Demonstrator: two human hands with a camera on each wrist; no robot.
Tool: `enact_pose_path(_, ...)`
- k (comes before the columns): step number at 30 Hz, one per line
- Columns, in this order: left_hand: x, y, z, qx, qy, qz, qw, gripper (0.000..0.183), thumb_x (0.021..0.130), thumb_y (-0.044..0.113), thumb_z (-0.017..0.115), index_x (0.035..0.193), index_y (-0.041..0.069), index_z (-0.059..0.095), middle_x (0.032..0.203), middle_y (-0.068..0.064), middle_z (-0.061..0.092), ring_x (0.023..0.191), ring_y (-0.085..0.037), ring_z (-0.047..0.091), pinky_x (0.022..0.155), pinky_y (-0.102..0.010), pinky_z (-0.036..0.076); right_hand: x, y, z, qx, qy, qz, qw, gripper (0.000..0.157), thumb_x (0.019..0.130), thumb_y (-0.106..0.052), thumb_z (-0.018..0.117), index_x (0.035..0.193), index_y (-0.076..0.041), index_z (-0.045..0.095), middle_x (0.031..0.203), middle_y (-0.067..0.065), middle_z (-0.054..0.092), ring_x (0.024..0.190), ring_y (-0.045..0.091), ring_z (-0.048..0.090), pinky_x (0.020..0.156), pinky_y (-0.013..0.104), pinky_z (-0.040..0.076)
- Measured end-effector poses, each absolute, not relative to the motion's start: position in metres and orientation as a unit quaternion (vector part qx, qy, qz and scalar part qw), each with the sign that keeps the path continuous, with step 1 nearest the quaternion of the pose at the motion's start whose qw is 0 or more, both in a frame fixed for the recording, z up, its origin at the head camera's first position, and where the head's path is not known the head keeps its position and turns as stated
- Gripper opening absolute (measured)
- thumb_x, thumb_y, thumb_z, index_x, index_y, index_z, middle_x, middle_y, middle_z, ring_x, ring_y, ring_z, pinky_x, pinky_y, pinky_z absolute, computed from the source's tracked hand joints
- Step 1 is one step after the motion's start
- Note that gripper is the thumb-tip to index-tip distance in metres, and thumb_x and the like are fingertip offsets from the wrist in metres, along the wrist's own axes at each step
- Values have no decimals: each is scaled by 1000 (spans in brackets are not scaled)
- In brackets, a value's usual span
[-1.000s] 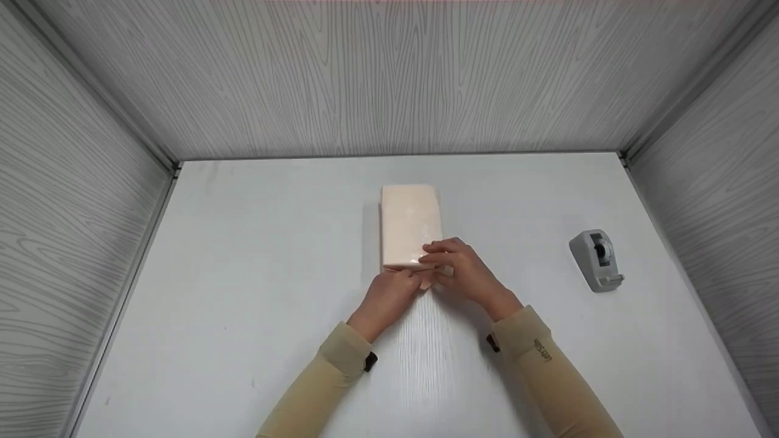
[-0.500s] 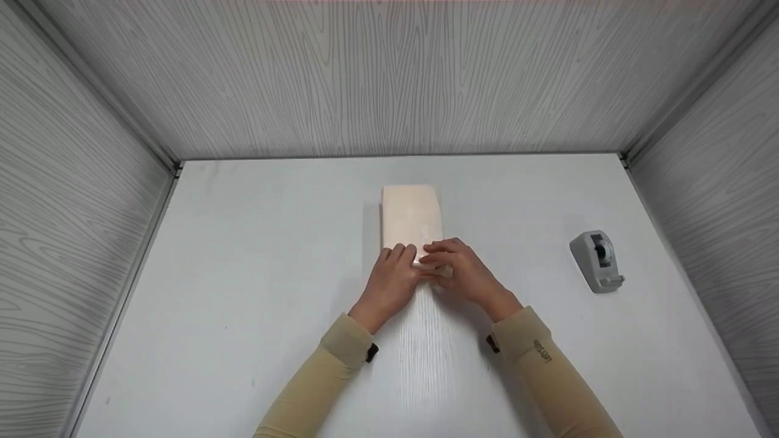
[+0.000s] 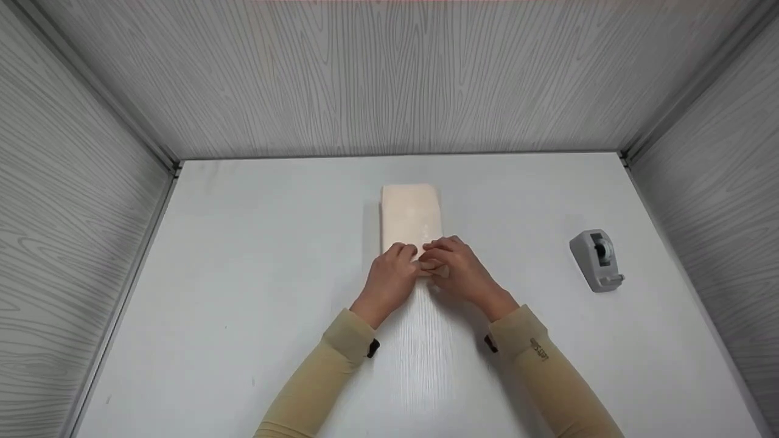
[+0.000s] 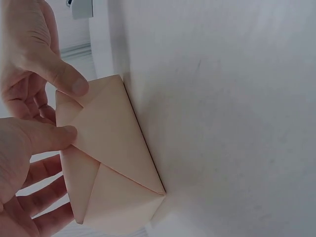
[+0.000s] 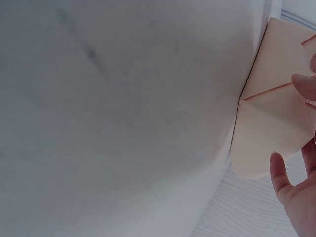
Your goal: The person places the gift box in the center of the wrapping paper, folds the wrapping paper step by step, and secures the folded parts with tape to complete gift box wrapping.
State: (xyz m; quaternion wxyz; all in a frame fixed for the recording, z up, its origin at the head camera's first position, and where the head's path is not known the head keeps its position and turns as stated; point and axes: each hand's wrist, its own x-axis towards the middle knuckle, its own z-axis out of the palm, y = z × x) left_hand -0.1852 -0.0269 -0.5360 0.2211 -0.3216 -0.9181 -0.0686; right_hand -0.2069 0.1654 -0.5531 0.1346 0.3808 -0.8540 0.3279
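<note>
A box wrapped in pale peach paper (image 3: 411,216) lies on the table, its near end facing the person. My left hand (image 3: 389,280) grips that end at the left, fingertips on the top face. In the left wrist view, its thumb (image 4: 61,137) presses the upper edge of a folded paper flap (image 4: 108,123). The end shows slanting creases and overlapping triangular folds. At the right of the same end, my right hand (image 3: 462,271) holds the box, fingers on top and thumb (image 5: 277,165) over the front folds. Both hands hide part of the near edge in the head view.
A grey tape dispenser (image 3: 596,260) with a roll in it stands at the right of the white table (image 3: 261,243). Grey wood-grained panels (image 3: 389,79) rise behind and along both sides.
The left hand has moved up from the low front edge, its fingers now over the top. The flap that hung below the near end now lies folded up against it. The right hand barely moved.
</note>
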Motion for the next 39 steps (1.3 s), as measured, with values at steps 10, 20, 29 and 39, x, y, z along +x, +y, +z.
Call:
enact_pose_path(10,-184,-27,-536,-310,-924,-59,216,11,91,7,69,88,11,78,103,-5,65,99,-24,62,66,-32,57,-208,157,-553,373,-866,290,165,38,71,-7,89,102,-6,66,105,10,59,93,31,54,80,45,47)
enact_pose_path(20,-183,-29,-538,-318,-917,-84,227,10,89,11,71,82,12,79,106,-7,66,103,-24,61,72,-33,57,-206,168,-557,396,-838,338,162,29,74,-3,85,101,-7,76,117,13,64,109,30,57,91,46,47)
enact_pose_path(29,-183,-28,-536,-308,-922,-90,218,9,88,14,73,82,11,79,105,-5,66,101,-23,62,65,-33,57,-208,166,-557,399,-833,330,193,16,79,-5,82,94,-6,78,110,12,67,102,29,60,84,46,48)
enact_pose_path(39,-184,-29,-538,-315,-921,-72,218,11,91,16,70,88,17,80,107,-4,65,103,-21,60,66,-31,57,-209,160,-556,377,-846,308,219,14,77,-5,83,91,-9,79,103,9,68,95,28,61,78,46,45)
